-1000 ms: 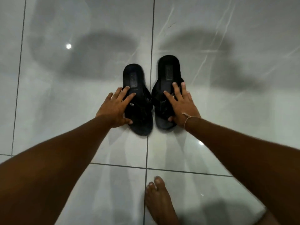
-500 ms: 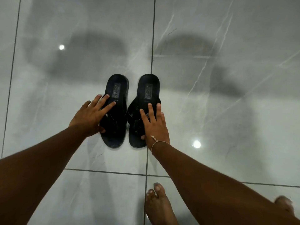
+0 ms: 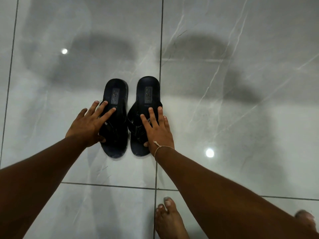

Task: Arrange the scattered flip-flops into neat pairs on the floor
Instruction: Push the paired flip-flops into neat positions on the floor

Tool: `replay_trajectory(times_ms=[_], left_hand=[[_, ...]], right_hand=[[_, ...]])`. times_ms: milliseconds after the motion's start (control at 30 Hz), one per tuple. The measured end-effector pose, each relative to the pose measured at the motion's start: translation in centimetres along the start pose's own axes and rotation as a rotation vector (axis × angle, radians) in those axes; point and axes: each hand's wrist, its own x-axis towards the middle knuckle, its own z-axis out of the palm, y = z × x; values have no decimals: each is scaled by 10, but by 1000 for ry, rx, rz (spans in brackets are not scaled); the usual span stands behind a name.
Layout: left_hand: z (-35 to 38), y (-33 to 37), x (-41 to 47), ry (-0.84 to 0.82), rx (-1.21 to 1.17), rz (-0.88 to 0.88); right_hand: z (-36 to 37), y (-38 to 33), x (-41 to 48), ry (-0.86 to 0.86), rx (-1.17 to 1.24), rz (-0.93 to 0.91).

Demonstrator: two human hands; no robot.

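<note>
Two black flip-flops lie side by side on the glossy grey tiled floor, heels away from me. My left hand (image 3: 89,125) rests on the strap area of the left flip-flop (image 3: 116,94), fingers spread over it and thumb tucked at its near side. My right hand (image 3: 158,130) lies flat on the straps of the right flip-flop (image 3: 148,90), thumb curled under its near edge. A thin string bracelet circles my right wrist. A narrow gap separates the two flip-flops.
Bare feet stand on the tiles at the bottom, one foot (image 3: 170,221) near the middle and another foot (image 3: 306,219) at the right edge. Dark grout lines cross the floor (image 3: 241,118). Ceiling lights reflect as bright spots.
Both flip-flops slid to the left along the floor under my hands and now lie more parallel. My hands stayed on them.
</note>
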Motion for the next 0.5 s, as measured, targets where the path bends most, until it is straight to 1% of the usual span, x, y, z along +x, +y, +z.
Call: replay_trajectory(times_ms=[233,333,433,500], left_hand=[[-2,2,0,-19,43,8],[-9,14,-4,12,54,-2],[-28,55,-8,166,-25,44],[-52,101,-2,181,-78,73]], right_hand=[[0,-2,-2,22,-105,7],[-7,2,-15,93,-126,-58],[-17,38,-45,144,-133,-83],[-25,86,-69,162,-156,12]])
